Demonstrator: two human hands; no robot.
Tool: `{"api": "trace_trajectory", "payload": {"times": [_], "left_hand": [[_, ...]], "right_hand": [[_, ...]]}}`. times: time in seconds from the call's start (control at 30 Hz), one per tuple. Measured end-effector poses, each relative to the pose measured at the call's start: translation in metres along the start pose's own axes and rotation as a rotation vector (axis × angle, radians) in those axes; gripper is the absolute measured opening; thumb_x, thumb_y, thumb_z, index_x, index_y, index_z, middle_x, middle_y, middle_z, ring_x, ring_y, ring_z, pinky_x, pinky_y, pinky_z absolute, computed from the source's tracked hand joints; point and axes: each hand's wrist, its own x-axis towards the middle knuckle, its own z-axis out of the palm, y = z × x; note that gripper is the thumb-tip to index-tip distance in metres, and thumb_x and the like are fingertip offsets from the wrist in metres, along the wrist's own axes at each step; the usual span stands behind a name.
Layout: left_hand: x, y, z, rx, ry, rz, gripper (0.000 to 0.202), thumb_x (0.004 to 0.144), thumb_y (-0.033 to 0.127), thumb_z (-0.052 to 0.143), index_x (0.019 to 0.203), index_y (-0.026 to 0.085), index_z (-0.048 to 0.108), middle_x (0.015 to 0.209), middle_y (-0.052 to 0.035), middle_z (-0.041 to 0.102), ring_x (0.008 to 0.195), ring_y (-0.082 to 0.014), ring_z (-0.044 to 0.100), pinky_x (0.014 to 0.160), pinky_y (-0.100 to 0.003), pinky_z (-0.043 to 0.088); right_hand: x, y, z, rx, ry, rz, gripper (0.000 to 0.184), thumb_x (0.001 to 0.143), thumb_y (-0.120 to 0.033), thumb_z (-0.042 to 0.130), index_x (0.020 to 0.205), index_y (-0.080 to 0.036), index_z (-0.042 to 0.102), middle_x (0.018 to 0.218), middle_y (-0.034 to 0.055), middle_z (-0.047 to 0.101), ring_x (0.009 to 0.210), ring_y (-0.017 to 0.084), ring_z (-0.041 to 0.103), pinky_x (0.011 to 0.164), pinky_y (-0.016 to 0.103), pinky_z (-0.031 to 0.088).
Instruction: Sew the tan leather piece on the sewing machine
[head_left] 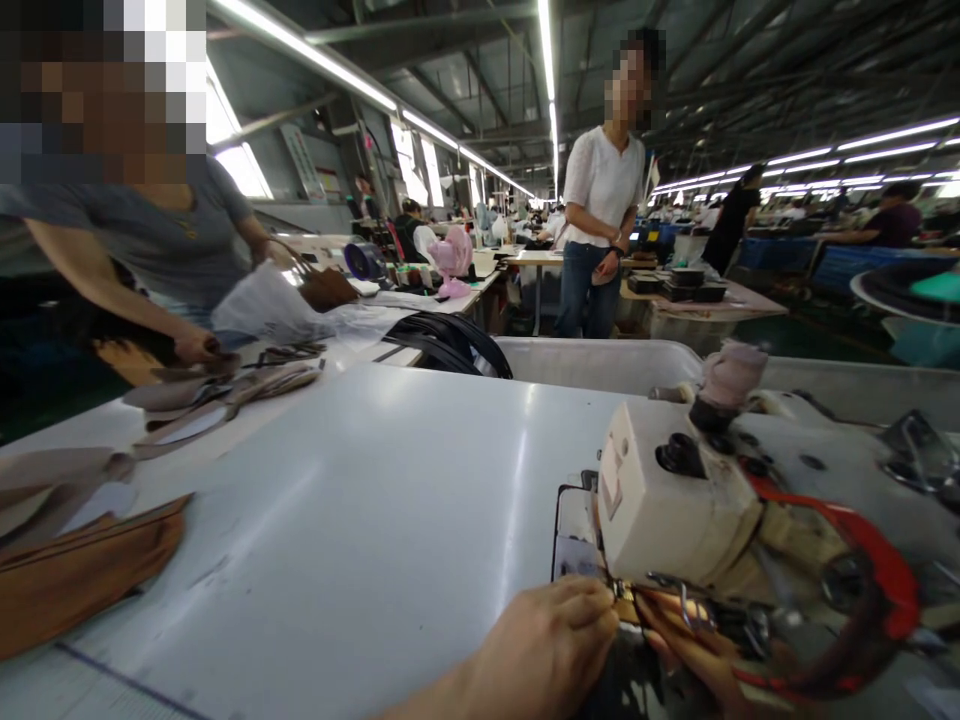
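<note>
My left hand (551, 640) is at the lower middle, fingers curled together beside the presser foot (625, 592) of a cream sewing machine (675, 500). What its fingers press on is hidden beneath them. My right hand (694, 655) shows only in part, to the right of the needle area and under the machine head, blurred and partly covered by machine parts. A small tan-brown piece (634, 612) lies at the presser foot between the hands. A red curved band (892, 570) loops down on the right side of the machine; I cannot tell what it belongs to.
A brown fabric piece (90, 570) and several taupe pieces (202, 410) lie on the left. A person in grey (187, 230) handles pieces there. Behind the white tabletop (390, 480) are black strips (450, 340), a white bin (600, 355) and a standing person in white (604, 180).
</note>
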Motion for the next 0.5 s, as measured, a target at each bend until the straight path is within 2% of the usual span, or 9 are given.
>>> {"api": "trace_trajectory", "payload": {"times": [0.1,0.2,0.27,0.3,0.37,0.43,0.5], "left_hand": [[0.000,0.001,0.002,0.018,0.047,-0.014,0.027,0.097,0.019,0.033,0.105,0.009,0.056,0.107,-0.0086,0.064,0.105,-0.0169,0.057,0.100,-0.028,0.045],[-0.001,0.001,0.005,0.036,0.098,-0.019,0.026,0.096,0.019,0.035,0.111,0.012,0.055,0.109,-0.0068,0.064,0.107,-0.0165,0.056,0.099,-0.028,0.045],[-0.001,0.000,0.006,0.039,0.113,-0.022,0.026,0.096,0.018,0.035,0.112,0.013,0.055,0.108,-0.0058,0.064,0.106,-0.0160,0.057,0.099,-0.027,0.045],[-0.001,0.000,0.007,0.043,0.112,-0.018,0.025,0.096,0.019,0.036,0.110,0.013,0.055,0.107,-0.0061,0.064,0.105,-0.0162,0.057,0.099,-0.027,0.045],[0.000,-0.001,0.008,0.057,0.112,-0.007,0.024,0.096,0.019,0.036,0.105,0.012,0.057,0.105,-0.0069,0.065,0.103,-0.0168,0.057,0.097,-0.026,0.046],[0.001,-0.001,0.007,0.068,0.112,-0.002,0.023,0.095,0.019,0.036,0.101,0.012,0.057,0.104,-0.0077,0.065,0.102,-0.0172,0.058,0.096,-0.026,0.047],[0.001,-0.002,0.007,0.062,0.110,-0.009,0.024,0.096,0.019,0.035,0.099,0.012,0.058,0.103,-0.0073,0.065,0.100,-0.0169,0.059,0.095,-0.026,0.047]], "right_hand": [[0.007,-0.004,0.002,-0.087,0.005,-0.055,0.024,0.088,-0.027,0.049,0.108,-0.028,0.061,0.103,-0.0052,0.067,0.083,0.008,0.065,0.048,0.011,0.046],[0.006,-0.004,0.002,-0.166,0.011,-0.084,0.020,0.087,-0.026,0.050,0.103,-0.025,0.062,0.095,-0.0047,0.070,0.082,0.009,0.066,0.056,0.012,0.049],[-0.001,0.000,0.004,-0.200,-0.021,-0.125,0.020,0.088,-0.026,0.047,0.099,-0.025,0.064,0.084,-0.0061,0.071,0.066,0.007,0.065,0.057,0.013,0.050],[-0.005,0.002,0.006,-0.224,-0.052,-0.142,0.021,0.088,-0.027,0.047,0.100,-0.025,0.064,0.083,-0.0070,0.071,0.062,0.007,0.064,0.056,0.013,0.049],[-0.012,0.006,0.010,-0.261,-0.094,-0.169,0.023,0.085,-0.028,0.050,0.103,-0.028,0.063,0.091,-0.0070,0.070,0.068,0.008,0.065,0.052,0.013,0.048],[-0.015,0.008,0.014,-0.247,-0.098,-0.127,0.024,0.083,-0.028,0.053,0.105,-0.028,0.063,0.098,-0.0050,0.069,0.078,0.010,0.066,0.051,0.013,0.048],[-0.015,0.008,0.017,-0.182,-0.070,-0.049,0.021,0.084,-0.029,0.052,0.101,-0.027,0.064,0.095,-0.0022,0.070,0.074,0.009,0.066,0.052,0.012,0.048]]}}
